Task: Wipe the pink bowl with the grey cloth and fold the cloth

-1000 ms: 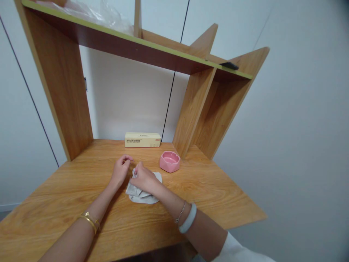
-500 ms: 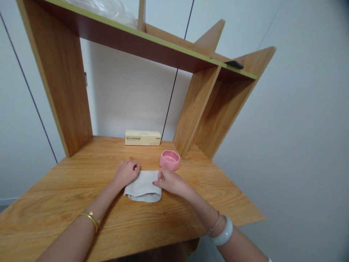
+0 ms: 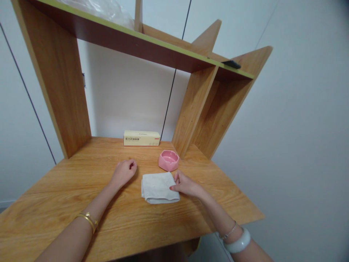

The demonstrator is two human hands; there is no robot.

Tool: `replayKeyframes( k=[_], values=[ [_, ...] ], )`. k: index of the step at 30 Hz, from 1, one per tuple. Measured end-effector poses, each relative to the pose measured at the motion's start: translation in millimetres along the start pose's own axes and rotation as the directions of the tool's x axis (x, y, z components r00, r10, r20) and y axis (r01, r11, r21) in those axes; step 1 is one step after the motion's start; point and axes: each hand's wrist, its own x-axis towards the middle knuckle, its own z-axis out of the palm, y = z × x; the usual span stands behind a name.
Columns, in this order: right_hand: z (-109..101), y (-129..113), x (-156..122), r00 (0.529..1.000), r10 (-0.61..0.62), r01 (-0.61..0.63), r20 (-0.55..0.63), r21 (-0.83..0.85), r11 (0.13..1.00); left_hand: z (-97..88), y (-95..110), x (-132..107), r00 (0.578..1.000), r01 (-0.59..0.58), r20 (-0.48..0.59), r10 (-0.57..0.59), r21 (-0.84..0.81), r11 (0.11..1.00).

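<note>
A folded white cloth (image 3: 158, 187) lies flat on the wooden desk (image 3: 81, 196). My right hand (image 3: 186, 184) rests at the cloth's right edge, thumb and fingertips pinched on that edge. Left of the cloth and apart from it, my left hand (image 3: 124, 172) lies on the desk with fingers loosely curled and nothing in them. A pink ceramic dish (image 3: 169, 160) stands just behind the cloth.
A long cream box (image 3: 141, 138) lies at the back of the desk against the wall. Wooden uprights (image 3: 191, 112) carry a shelf (image 3: 131, 36) overhead with clear plastic (image 3: 100, 8) and a dark object (image 3: 231, 64) on it. The desk's right edge drops off near my right forearm.
The cloth went from crumpled to spread to neatly folded, and shifted right. My right hand moved right along with its edge. My left hand let go and drew back to the left.
</note>
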Motion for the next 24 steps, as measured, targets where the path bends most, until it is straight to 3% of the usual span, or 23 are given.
replayKeyframes(
  k=[6, 10, 13, 14, 16, 18, 20, 24],
  values=[
    [-61.7, 35.0, -2.9, 0.99, 0.101, -0.123, -0.1, -0.254, 0.959, 6.1, -0.3, 1.7, 1.0, 0.021, -0.003, -0.022, -0.039, 0.999],
    [-69.3, 26.6, 3.0, 0.974, 0.066, -0.149, -0.218, -0.39, 0.909, 6.0, 1.9, 1.0, 1.0, 0.028, 0.004, -0.028, -0.066, 0.997],
    [-44.5, -1.9, 15.7, 0.946, -0.155, 0.062, -0.285, -0.311, 0.948, 5.4, 2.4, -0.1, 0.999, 0.041, 0.005, -0.041, -0.1, 0.994],
    [-30.3, -13.3, 21.3, 0.938, -0.233, 0.175, -0.257, -0.229, 0.958, 5.2, 2.2, -0.3, 0.999, 0.048, 0.004, -0.048, -0.112, 0.993],
    [3.7, -35.2, 33.3, 0.941, -0.278, 0.286, -0.192, 0.012, 0.958, 4.9, 1.6, -0.6, 0.998, 0.07, 0.003, -0.07, -0.131, 0.989],
    [39.5, -53.1, 44.7, 0.96, -0.248, 0.274, -0.127, 0.263, 0.925, 4.6, 0.2, -0.2, 0.996, 0.09, 0.001, -0.091, -0.141, 0.986],
    [70.0, -65.0, 54.2, 0.981, -0.194, 0.168, 0.011, 0.455, 0.874, 4.9, -2.4, 0.9, 0.995, 0.101, -0.01, -0.104, -0.15, 0.984],
    [101.5, -71.7, 65.3, 0.974, -0.166, 0.001, 0.153, 0.731, 0.682, 9.7, -10.9, 4.7, 0.99, 0.135, -0.021, -0.143, -0.211, 0.968]
  ],
)
